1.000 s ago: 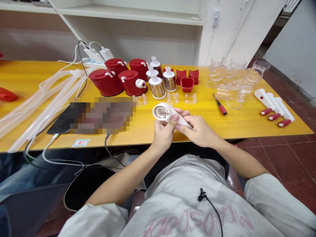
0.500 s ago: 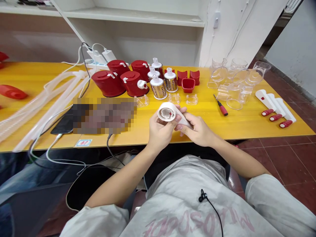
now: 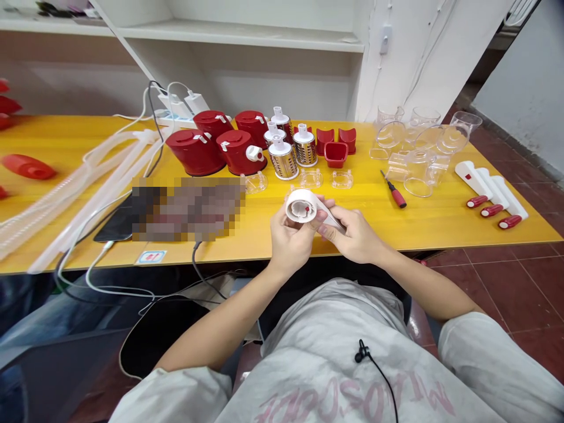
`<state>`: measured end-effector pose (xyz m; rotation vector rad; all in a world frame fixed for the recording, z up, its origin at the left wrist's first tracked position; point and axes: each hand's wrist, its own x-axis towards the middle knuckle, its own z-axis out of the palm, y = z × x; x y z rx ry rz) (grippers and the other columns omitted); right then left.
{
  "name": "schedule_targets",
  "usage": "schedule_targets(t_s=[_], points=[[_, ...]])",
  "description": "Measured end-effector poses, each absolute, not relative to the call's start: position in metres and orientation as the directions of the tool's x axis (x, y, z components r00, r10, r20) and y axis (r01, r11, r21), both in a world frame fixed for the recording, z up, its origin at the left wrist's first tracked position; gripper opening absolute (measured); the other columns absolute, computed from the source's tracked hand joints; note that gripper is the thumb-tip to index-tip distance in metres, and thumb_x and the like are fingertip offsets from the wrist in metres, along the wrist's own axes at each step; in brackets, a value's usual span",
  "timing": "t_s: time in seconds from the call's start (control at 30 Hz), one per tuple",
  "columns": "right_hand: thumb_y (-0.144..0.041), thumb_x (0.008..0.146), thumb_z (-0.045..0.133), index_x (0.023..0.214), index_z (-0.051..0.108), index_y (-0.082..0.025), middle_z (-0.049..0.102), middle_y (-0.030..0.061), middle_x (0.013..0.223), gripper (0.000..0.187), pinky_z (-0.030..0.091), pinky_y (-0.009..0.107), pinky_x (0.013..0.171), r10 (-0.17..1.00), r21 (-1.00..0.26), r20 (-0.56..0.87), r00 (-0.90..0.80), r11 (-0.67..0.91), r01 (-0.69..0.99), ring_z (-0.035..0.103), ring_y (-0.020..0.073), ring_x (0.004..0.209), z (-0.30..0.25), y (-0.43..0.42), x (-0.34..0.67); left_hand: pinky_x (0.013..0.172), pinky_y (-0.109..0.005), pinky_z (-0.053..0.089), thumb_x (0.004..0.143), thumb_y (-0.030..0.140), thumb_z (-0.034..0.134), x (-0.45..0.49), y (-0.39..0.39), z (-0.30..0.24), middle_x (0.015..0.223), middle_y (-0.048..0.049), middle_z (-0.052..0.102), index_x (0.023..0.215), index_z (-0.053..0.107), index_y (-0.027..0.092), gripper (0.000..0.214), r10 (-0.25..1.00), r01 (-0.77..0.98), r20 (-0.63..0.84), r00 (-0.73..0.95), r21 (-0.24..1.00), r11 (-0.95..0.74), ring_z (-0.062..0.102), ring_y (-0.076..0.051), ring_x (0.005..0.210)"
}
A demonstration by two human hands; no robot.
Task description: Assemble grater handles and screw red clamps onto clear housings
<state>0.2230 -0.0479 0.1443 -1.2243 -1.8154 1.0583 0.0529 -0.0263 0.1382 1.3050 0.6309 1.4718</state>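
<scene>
I grasp the white part (image 3: 314, 205), left hand (image 3: 291, 239) around its ring (image 3: 301, 193), right hand (image 3: 356, 236) on its tapering arm (image 3: 331, 216), presumably so its hollow (image 3: 302, 210) faces me squarely and steadily.

Over the feed I logged the table (image 3: 423, 229): at left, plastic sleeves (image 3: 83, 214), a phone (image 3: 117, 224) to their right, a power strip (image 3: 180, 122) behind. Housings (image 3: 242, 154) stood mid-rear, drums (image 3: 284, 161) to their right, then cups (image 3: 335, 154); fittings (image 3: 311, 177) lay before these. At right: a screwdriver (image 3: 395, 192), hoppers (image 3: 418, 170) behind it, crank handles (image 3: 493, 188) farthest. Before the fittings, the part (image 3: 314, 205) sat between left hand (image 3: 291, 238) and right hand (image 3: 356, 234).
</scene>
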Motion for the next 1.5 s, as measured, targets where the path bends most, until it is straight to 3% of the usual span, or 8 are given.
schedule_targets(t_s=[0.17,0.3,0.47,0.67,0.87,1.1,1.27,1.5], points=[[-0.074,0.101,0.059,0.107,0.064,-0.003,0.056,-0.0013,0.082,0.071,0.034,0.003,0.069,0.948,-0.889,0.102,-0.3,0.223,0.401,0.039,-0.0091,0.075,0.152,-0.049,0.226,0.1,-0.045,0.076,0.086,0.062,0.103,0.054,-0.024,0.135,0.118,-0.0175,0.091,0.127,0.079,0.017,0.066,0.88,-0.41,0.44,0.176,0.846,-0.341,0.089,-0.037,0.119],[-0.076,0.102,0.054,0.107,0.063,-0.003,0.054,-0.0016,0.08,0.074,0.033,0.003,0.068,0.954,-0.887,0.08,-0.29,0.2,0.415,0.036,-0.0091,0.073,0.155,-0.05,0.227,0.114,-0.049,0.072,0.088,0.055,0.103,0.054,-0.024,0.136,0.123,-0.0166,0.09,0.128,0.082,0.019,0.058,0.877,-0.436,0.436,0.203,0.842,-0.317,0.086,-0.038,0.13],[-0.073,0.102,0.057,0.106,0.064,-0.003,0.057,-0.001,0.082,0.07,0.039,0.003,0.071,0.953,-0.879,0.053,-0.297,0.186,0.439,0.042,-0.0088,0.075,0.15,-0.047,0.226,0.115,-0.052,0.071,0.08,0.047,0.11,0.049,-0.017,0.134,0.122,-0.016,0.091,0.123,0.084,0.018,0.058,0.915,-0.441,0.325,0.24,0.876,-0.196,0.084,-0.041,0.133],[-0.073,0.103,0.055,0.108,0.064,-0.003,0.055,-0.0011,0.081,0.07,0.045,0.005,0.077,0.96,-0.872,0.083,-0.267,0.2,0.446,0.043,-0.0076,0.078,0.145,-0.044,0.225,0.112,-0.048,0.072,0.074,0.048,0.113,0.048,-0.017,0.134,0.119,-0.0157,0.091,0.117,0.085,0.017,0.059,0.931,-0.421,0.295,0.216,0.888,-0.184,0.083,-0.041,0.134],[-0.075,0.102,0.055,0.111,0.065,-0.004,0.06,0.0005,0.087,0.072,0.047,0.006,0.08,0.956,-0.872,0.075,-0.282,0.2,0.447,0.047,-0.0067,0.082,0.147,-0.047,0.225,0.103,-0.043,0.074,0.085,0.05,0.106,0.049,-0.013,0.128,0.119,-0.0152,0.091,0.121,0.079,0.019,0.055,0.929,-0.435,0.288,0.231,0.885,-0.166,0.088,-0.035,0.122],[-0.074,0.101,0.058,0.125,0.066,-0.006,0.065,0.0025,0.097,0.073,0.047,0.007,0.082,0.925,-0.84,0.065,-0.373,0.253,0.48,0.048,-0.0063,0.085,0.168,-0.056,0.234,0.119,-0.052,0.067,0.094,0.058,0.097,0.051,-0.016,0.122,0.146,-0.0183,0.082,0.14,0.075,0.024,0.062,0.842,-0.476,0.399,0.363,0.856,-0.2,0.077,-0.038,0.146],[-0.076,0.102,0.055,0.115,0.067,-0.004,0.06,0.0008,0.087,0.074,0.048,0.007,0.082,0.921,-0.844,0.047,-0.387,0.244,0.477,0.048,-0.0063,0.083,0.17,-0.057,0.233,0.113,-0.051,0.07,0.099,0.064,0.088,0.05,-0.016,0.118,0.148,-0.0193,0.081,0.132,0.082,0.021,0.055,0.827,-0.444,0.382,0.414,0.877,-0.183,0.078,-0.04,0.141],[-0.075,0.103,0.053,0.118,0.067,-0.004,0.059,-0.0001,0.085,0.074,0.048,0.007,0.079,0.926,-0.846,0.072,-0.371,0.254,0.47,0.046,-0.0068,0.079,0.158,-0.051,0.23,0.114,-0.044,0.067,0.1,0.059,0.09,0.05,-0.019,0.119,0.14,-0.0181,0.085,0.121,0.086,0.019,0.046,0.871,-0.417,0.376,0.315,0.88,-0.229,0.08,-0.035,0.137]])
